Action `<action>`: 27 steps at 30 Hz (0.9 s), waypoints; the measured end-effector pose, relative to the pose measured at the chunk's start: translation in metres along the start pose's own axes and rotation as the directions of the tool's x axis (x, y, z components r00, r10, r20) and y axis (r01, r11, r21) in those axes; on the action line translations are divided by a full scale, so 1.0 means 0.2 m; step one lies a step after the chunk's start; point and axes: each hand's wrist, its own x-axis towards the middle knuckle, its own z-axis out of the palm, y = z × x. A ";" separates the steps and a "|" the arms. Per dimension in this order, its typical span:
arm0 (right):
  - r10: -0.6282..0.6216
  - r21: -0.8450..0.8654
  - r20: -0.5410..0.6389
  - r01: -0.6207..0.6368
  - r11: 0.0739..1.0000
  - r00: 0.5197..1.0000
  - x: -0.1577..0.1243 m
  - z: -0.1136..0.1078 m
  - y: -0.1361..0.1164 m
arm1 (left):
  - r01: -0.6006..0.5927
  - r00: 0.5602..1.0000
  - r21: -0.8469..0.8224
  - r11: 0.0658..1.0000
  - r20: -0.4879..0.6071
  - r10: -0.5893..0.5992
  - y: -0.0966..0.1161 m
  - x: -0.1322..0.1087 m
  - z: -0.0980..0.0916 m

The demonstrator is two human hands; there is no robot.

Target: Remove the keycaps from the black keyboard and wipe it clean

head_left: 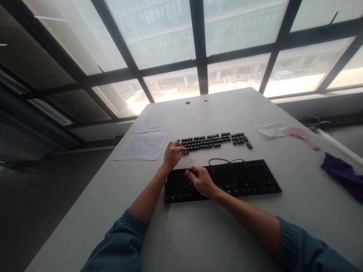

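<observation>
A black keyboard base lies on the white table, its keycaps taken off. The loose black keycaps are laid out in rows just behind it. My left hand reaches to the left end of those rows, fingers curled and pinching a keycap. My right hand rests on the left part of the keyboard base with fingers closed on a thin wire keycap puller. A black cable loops along the base's far edge.
Two printed paper sheets lie to the left of the keycaps. At the right are a crumpled white tissue, a pink brush and a purple cloth. Large windows stand behind the table's far edge.
</observation>
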 end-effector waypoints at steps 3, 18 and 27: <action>0.002 -0.001 0.003 -0.002 1.000 1.000 0.00 0.00 0.00 | -0.013 1.000 0.048 0.999 0.025 0.012 -0.01 0.00 -0.01; -0.017 -0.045 -0.003 0.017 0.999 1.000 0.00 0.00 0.00 | -0.133 0.983 0.015 0.991 0.127 0.130 0.03 0.01 0.04; -0.020 -0.043 -0.007 0.020 0.999 1.000 0.00 0.00 0.00 | -0.074 0.994 0.030 0.997 0.085 0.071 0.03 0.00 0.02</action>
